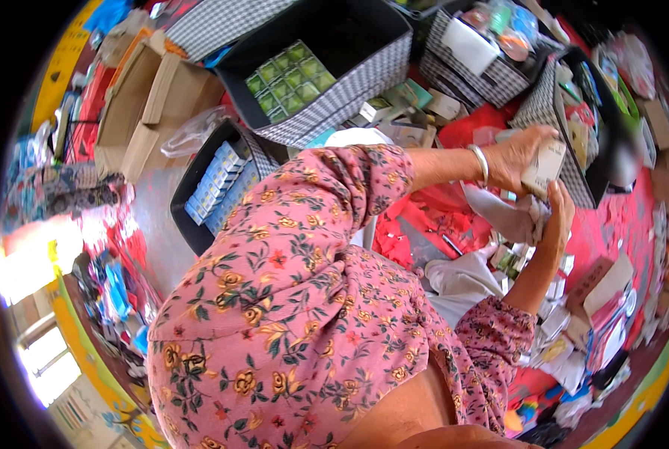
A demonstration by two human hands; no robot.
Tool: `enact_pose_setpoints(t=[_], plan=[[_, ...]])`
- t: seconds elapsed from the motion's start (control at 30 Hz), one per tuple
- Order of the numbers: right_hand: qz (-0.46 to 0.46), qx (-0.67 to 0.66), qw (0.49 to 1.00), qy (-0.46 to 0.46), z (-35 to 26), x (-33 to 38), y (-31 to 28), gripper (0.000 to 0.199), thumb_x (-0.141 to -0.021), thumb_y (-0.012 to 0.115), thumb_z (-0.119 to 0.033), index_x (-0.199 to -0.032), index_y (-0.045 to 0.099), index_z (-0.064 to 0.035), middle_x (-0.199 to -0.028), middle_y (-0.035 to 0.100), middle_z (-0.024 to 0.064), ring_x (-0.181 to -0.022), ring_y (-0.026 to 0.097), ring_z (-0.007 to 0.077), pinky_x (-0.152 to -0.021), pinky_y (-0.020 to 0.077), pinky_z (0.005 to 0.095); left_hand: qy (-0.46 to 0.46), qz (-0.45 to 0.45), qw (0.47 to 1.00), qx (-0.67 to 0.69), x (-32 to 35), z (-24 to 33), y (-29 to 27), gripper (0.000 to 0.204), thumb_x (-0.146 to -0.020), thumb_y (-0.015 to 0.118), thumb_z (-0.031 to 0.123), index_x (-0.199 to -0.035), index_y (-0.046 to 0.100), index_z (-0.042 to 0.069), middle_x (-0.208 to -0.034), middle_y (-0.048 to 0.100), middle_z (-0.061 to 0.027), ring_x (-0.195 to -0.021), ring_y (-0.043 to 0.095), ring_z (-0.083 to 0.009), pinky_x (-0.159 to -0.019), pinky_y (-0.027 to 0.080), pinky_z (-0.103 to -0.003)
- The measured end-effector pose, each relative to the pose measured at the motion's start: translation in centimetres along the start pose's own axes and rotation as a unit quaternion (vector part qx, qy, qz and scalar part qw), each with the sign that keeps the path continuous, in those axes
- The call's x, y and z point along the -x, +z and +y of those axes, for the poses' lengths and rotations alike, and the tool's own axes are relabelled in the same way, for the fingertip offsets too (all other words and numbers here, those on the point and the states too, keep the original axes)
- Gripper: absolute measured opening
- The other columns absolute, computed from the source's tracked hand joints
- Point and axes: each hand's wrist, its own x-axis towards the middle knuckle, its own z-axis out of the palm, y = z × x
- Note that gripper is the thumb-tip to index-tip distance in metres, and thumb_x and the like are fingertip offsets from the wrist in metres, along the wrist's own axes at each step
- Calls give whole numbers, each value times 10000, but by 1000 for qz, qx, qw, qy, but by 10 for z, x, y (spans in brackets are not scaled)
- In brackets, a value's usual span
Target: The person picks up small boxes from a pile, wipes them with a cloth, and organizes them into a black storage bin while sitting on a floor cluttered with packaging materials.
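— Holding what, the left hand (515, 156)?
— It's shut round a small pale box (544, 166), up by the checked bin (574, 176) w/ the black inside.
— And the right hand (555, 217)?
— Just under it, fingers curled on crumpled white paper (510, 213), over the red cloth (432, 213).
— Other stuff?
— Checked bin w/ green packs (289, 78), black tray of blue boxes (218, 179).

Pink floral long sleeves (289, 299) (yellow roses, green leaves), silver bangle (480, 163) on left wrist, bare hands
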Motion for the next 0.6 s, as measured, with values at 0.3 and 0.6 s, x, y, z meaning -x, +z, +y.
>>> enact_pose_setpoints(t=[0.3,0.6], plan=[[74,223,968,-83,-11,7,24,389,-720,669,-246,-956,588,52,-842,607,104,-770,547,163,-737,426,289,0,-71,977,-200,-7,21,-15,888,-482,755,225,-1222,327,-14,-1136,419,-182,-1088,410,-333,-937,340,-397],[89,1,996,8,-4,12,3,337,-857,563,-243,-1066,546,20,-807,585,49,-741,522,103,-682,416,218,-19,115,984,-132,-35,21,-81,854,-455,794,284,-1122,381,-54,-1002,476,-207,-959,483,-345,-889,378,-360]])
